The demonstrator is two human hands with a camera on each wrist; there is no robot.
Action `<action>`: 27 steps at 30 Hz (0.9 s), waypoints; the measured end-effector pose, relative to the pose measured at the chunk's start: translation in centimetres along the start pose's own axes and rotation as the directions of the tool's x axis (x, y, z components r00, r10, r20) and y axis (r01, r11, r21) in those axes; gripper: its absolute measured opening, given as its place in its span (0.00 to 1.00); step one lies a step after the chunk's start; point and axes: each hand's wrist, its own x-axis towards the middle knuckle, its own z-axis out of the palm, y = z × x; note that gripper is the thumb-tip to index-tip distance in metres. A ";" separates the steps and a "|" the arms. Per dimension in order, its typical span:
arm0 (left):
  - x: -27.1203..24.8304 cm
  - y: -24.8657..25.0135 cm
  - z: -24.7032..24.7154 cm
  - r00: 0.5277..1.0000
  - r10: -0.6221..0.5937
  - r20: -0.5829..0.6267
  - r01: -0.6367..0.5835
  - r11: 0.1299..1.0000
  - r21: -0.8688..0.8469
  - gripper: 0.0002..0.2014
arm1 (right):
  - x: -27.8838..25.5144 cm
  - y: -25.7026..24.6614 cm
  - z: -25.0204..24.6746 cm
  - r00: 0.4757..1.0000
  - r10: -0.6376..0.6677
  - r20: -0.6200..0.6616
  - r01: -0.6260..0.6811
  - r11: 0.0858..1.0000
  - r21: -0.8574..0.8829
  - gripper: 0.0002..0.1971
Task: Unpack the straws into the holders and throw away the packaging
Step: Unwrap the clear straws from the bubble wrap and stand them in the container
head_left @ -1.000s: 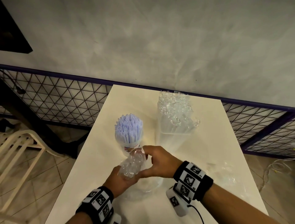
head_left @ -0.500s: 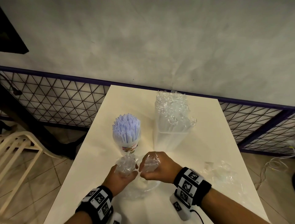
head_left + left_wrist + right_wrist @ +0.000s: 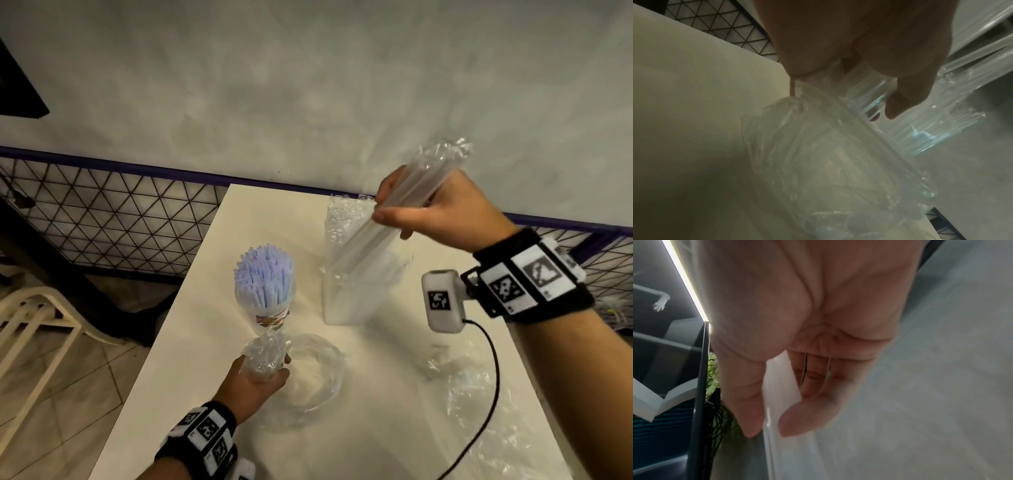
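Head view, right hand: the right hand is up above the far end of the long white table, fingers and thumb clamped round a tilted bundle of clear plastic straws. Lower ends angle down toward the clear rectangular plastic holder.
Right wrist view: same story, thumb and fingertips pressed onto the pale bundle. Blurry though.
Left hand: the left hand sits low over the near part of the table, curled round a crumpled clear plastic wrapper. Left wrist view shows fingers bunched on the film, pretty dark.
Where the straws are: one bunch in the right hand, more already standing in the rectangular holder toward the table's far end. Can't tell if the held bunch touches the ones inside.
Done so far: round cup holder packed with pale blue straws stands mid-table on the left side, looks full to me.
Left to do: I'd say drop the clear bunch in, then bin all the wrapping. No bin in sight.
Other stuff on the table: loose clear film lying just beside the left hand, more crinkled film along the right edge.
In the way: the black cable off the right wrist camera dangles over that right-edge film. Crinkly film sticking up inside the rectangular holder's mouth could snag the straws, my guess.
Beyond the table: black wire mesh fence, grey wall.
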 end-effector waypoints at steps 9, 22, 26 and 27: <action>0.1 -0.5 0.0 0.999 -0.033 -0.031 0.033 0.999 -0.014 0.14 | 2.2 1.9 0.1 0.991 0.089 0.097 -0.076 0.988 -0.132 0.07; -0.1 -0.3 0.1 0.997 -0.071 -0.039 0.070 0.997 -0.030 0.21 | 2.1 5.0 3.8 0.994 0.090 -0.057 -0.096 0.988 -0.121 0.54; 0.1 -0.2 0.1 0.997 -0.065 -0.039 0.064 0.998 -0.022 0.22 | 2.7 3.5 3.4 0.975 -0.135 -0.176 0.111 0.984 -0.137 0.57; 0.1 -0.2 0.1 0.998 -0.061 -0.034 0.060 0.998 -0.020 0.22 | 2.9 3.4 3.5 0.966 -0.198 -0.164 0.159 0.962 -0.224 0.53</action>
